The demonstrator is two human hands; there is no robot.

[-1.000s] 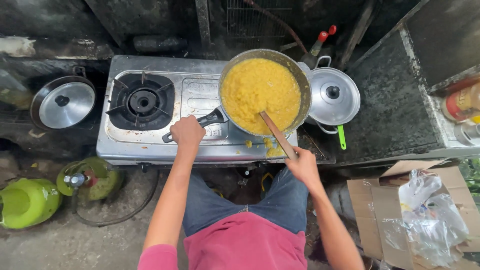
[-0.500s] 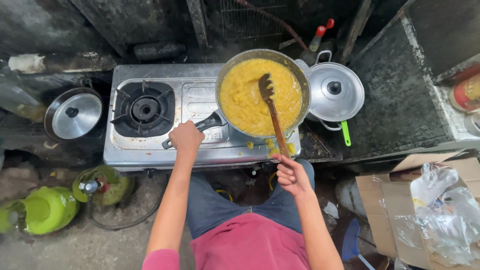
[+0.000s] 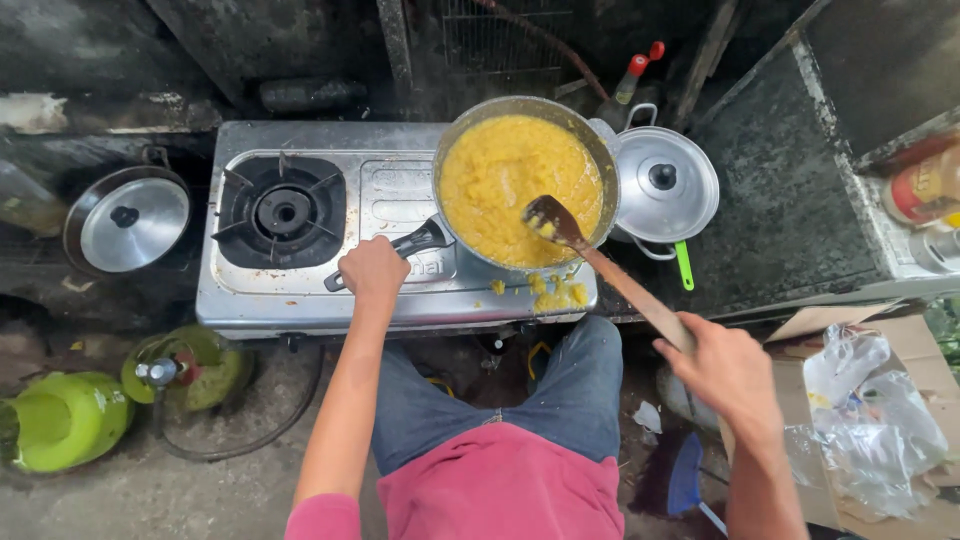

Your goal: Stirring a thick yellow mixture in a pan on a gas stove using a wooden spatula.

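A two-burner stove [image 3: 330,290] sits at the centre of the view, its left burner [image 3: 284,211] bare. On the right burner a pan [image 3: 600,150] is nearly filled with thick yellow mash [image 3: 505,175]. At 3 o'clock from the pan a lidded pot [image 3: 665,185] is seen touching or just beside its rim. At 9 o'clock from the stove a second lid [image 3: 130,222] rests on a dark pot. Two green gas cylinders [image 3: 60,420] stand at 7 o'clock, on the floor.

The pan handle [image 3: 420,241] is gripped by the left hand [image 3: 372,272], fingers closed round it. A wooden spatula [image 3: 600,265] is held at its far end by the right hand [image 3: 730,370], closed about the shaft; its blade is raised at the pan's 5 o'clock rim, with bits of mash on it. Spilled mash [image 3: 555,292] already lies on the stove edge at 6 o'clock from the pan.

More spillage is judged likely: the pan is very full, and the long, end-on grip gives little control of the blade. Were the handle let go, the pan could be tipped or pushed off its burner by the stirring.
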